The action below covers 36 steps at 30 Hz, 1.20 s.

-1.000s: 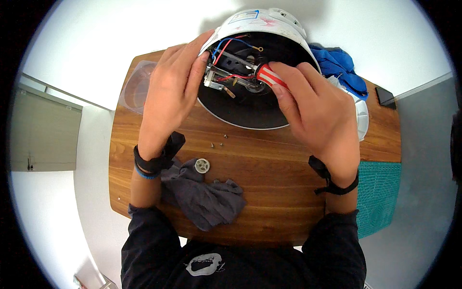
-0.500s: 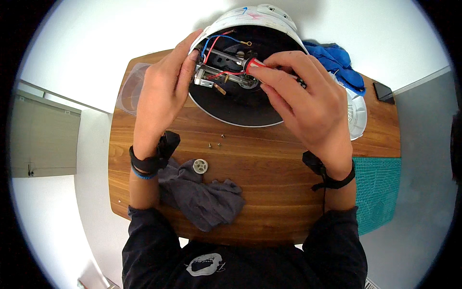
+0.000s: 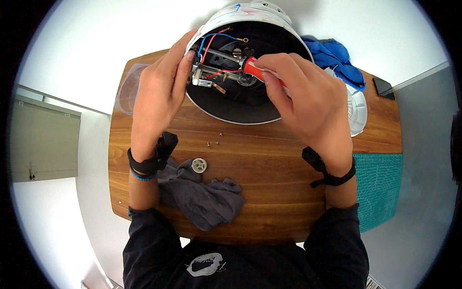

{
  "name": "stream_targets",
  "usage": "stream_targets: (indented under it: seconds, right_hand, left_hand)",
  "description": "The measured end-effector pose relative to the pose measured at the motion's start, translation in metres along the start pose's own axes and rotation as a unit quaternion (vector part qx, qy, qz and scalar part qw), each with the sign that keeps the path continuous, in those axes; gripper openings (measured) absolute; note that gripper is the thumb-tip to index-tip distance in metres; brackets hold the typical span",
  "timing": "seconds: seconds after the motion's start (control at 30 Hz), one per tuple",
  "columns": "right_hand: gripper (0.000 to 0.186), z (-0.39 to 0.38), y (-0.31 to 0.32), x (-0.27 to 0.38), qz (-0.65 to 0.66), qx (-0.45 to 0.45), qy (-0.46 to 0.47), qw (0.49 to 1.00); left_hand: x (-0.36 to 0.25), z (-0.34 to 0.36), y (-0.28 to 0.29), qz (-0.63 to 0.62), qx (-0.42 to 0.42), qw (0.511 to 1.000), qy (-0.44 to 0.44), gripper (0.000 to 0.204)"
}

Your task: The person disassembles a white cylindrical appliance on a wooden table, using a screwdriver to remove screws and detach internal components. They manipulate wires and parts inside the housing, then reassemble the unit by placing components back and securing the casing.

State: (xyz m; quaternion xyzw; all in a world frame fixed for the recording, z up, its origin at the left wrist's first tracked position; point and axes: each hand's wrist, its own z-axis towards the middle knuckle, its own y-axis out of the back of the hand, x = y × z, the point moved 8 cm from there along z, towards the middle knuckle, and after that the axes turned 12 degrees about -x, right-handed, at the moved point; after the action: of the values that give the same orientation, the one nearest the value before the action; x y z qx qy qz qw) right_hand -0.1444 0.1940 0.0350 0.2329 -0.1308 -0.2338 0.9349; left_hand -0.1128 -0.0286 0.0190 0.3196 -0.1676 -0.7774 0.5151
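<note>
A white round appliance housing point(image 3: 231, 16), perhaps a rice cooker's, lies tilted with its open underside toward me. Its dark inside holds a metal bracket, red and blue wires point(image 3: 216, 34) and a small switch block point(image 3: 202, 77). My left hand point(image 3: 161, 91) grips the left rim, thumb near the opening and fingers partly hidden behind the wall. In my right hand point(image 3: 308, 96) is a screwdriver point(image 3: 253, 67) with a red and white handle, pinched between thumb and fingers. Its shaft points left along the bracket; I cannot tell where its tip sits.
Several small screws point(image 3: 217, 143) lie mid-table. A grey cloth point(image 3: 207, 202) and a small round white part point(image 3: 198, 165) are nearer me. To the right are a white vented cover point(image 3: 357, 113), a blue cloth point(image 3: 332, 58), a phone point(image 3: 383, 89) and a green cutting mat point(image 3: 378, 192). A clear container point(image 3: 129, 89) stands left.
My right fingers have shifted back along the screwdriver, so more of its red handle shows. My left hand keeps its grip on the rim.
</note>
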Motion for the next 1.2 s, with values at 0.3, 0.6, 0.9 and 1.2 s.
stream_targets:
  seconds: [0.3, 0.6, 0.9, 1.2]
  right_hand:
    - [0.024, 0.002, 0.006, 0.001, 0.038, -0.047, 0.077, 0.995]
    - [0.026, -0.003, 0.0, -0.002, 0.055, -0.02, -0.001, 0.998]
    - [0.026, 0.002, 0.006, -0.006, 0.026, 0.007, -0.008, 1.0]
    - [0.036, 0.0, 0.006, -0.007, 0.063, -0.025, 0.027, 0.997]
  left_hand:
    - [0.003, -0.001, 0.0, -0.004, -0.013, 1.0, -0.018, 0.041]
    - [0.005, -0.001, -0.001, -0.005, 0.007, 1.0, 0.024, 0.042]
    - [0.001, -0.002, 0.0, 0.002, 0.005, 1.0, 0.007, 0.043]
    - [0.004, -0.002, 0.0, 0.002, 0.012, 1.0, 0.028, 0.041]
